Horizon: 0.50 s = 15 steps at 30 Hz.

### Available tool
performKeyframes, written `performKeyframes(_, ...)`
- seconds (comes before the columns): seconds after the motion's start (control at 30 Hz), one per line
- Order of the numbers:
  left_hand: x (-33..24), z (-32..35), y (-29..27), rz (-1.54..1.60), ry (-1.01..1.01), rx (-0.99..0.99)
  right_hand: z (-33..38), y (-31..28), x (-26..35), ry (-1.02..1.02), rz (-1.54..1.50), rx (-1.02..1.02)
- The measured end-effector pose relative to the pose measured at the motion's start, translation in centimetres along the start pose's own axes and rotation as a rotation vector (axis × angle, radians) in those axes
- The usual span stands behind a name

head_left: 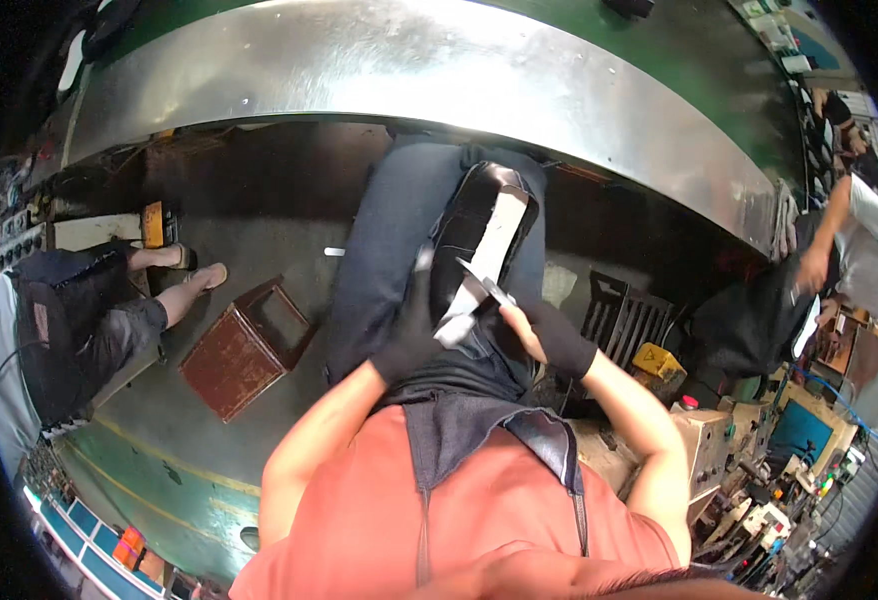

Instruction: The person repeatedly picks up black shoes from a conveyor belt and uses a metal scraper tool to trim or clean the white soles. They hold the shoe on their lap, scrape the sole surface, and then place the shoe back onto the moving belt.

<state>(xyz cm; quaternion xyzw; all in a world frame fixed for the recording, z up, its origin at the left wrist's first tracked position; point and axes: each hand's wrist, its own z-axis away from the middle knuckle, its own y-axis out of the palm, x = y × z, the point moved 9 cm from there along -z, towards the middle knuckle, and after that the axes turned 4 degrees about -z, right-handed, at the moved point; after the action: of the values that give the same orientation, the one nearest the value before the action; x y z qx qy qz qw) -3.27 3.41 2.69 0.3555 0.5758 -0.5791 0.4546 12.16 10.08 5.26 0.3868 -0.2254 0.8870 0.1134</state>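
Observation:
Across my lap lies a black shoe upper (456,232) with a white strip (502,232) running down its middle, its far end toward the metal bench. My left hand (411,325), in a black glove with pale fingertips, grips the upper's left side and near end. My right hand (551,332), gloved in black with bare fingertips, is closed around a slim metal tool (499,293). The tool's thin, blade-like tip points to the upper left, over the white strip. Its exact kind is unclear, as the fingers cover part of it.
A shiny metal-edged bench (359,70) with a green top curves ahead. On the floor to the left stands a brown stool (244,350). A black crate (624,315) and yellow box (659,362) are at right. People sit at both sides; machinery (709,440) fills the lower right.

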Motion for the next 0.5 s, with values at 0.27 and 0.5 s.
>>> performKeyframes(0.27, 8.2, 1.5, 3.2, 0.214, -0.311, -0.184, 3.9, 3.7, -6.6, 0.247, -0.109, -0.043)
performKeyframes(0.5, 6.0, -1.5, 2.9, 0.098, -0.171, -0.082, 4.6, -0.3, 7.9, -0.219, 0.220, -0.037)
